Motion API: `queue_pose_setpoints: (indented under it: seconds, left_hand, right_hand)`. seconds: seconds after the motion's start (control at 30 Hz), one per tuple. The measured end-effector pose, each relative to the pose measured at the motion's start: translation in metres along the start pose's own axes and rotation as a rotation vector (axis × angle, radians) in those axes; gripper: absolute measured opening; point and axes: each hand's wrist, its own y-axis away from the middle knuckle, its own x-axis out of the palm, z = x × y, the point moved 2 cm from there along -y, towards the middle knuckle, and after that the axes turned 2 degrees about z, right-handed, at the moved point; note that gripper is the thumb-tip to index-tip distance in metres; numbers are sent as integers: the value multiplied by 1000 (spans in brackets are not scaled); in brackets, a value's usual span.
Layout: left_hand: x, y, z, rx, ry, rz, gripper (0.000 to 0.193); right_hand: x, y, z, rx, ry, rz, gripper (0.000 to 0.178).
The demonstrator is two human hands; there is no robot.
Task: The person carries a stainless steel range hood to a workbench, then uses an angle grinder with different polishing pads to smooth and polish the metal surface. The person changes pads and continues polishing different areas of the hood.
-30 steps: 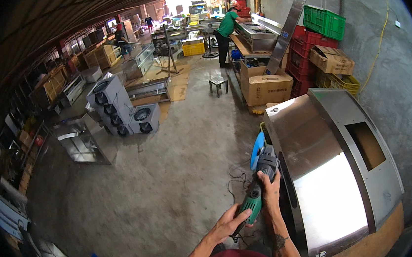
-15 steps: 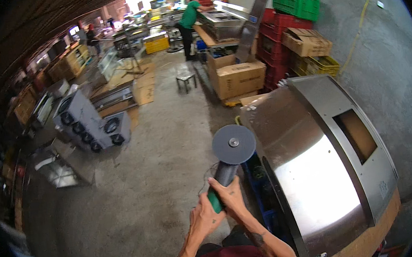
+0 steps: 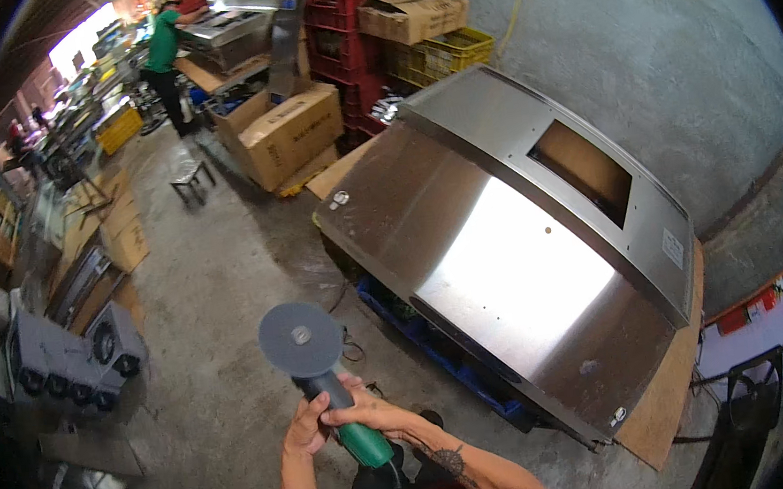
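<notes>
An angle grinder with a green body and dark neck is held in front of me, its round grey disc pointing away and facing up. My left hand grips the dark neck from the left side. From the right, my right hand wraps over the body just below the neck. The cord leaves the back end of the green body near my legs. To the right of the grinder, and apart from it, lies a large stainless steel hood with a rectangular opening in its upper panel.
The hood rests on wooden board over blue crates. Beyond stand a cardboard box, stacked red crates and a small stool. A person in green bends over a far workbench. Grey fan units sit left.
My view has turned right, bringing more of the hood in. The grinder now appears lower and further left. Both hands have shifted toward its neck, leaving more of the green body showing.
</notes>
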Motion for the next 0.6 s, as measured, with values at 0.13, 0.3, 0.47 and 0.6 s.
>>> queue_pose_setpoints:
  seconds: [0.13, 0.3, 0.47, 0.6]
  left_hand:
    - [-35, -42, 38, 36, 130, -64, 72]
    - [-84, -112, 77, 224, 22, -249, 73]
    - [-145, -192, 136, 176, 28, -266, 65]
    - [-198, -238, 189, 223, 45, -220, 67]
  right_hand:
    - [-37, -29, -6, 120, 96, 76, 107]
    - [-123, -75, -70, 260, 643, -93, 114]
    - [-180, -113, -145, -26, 528, -290, 103]
    - [-231, -152, -208, -63, 524, -329, 98]
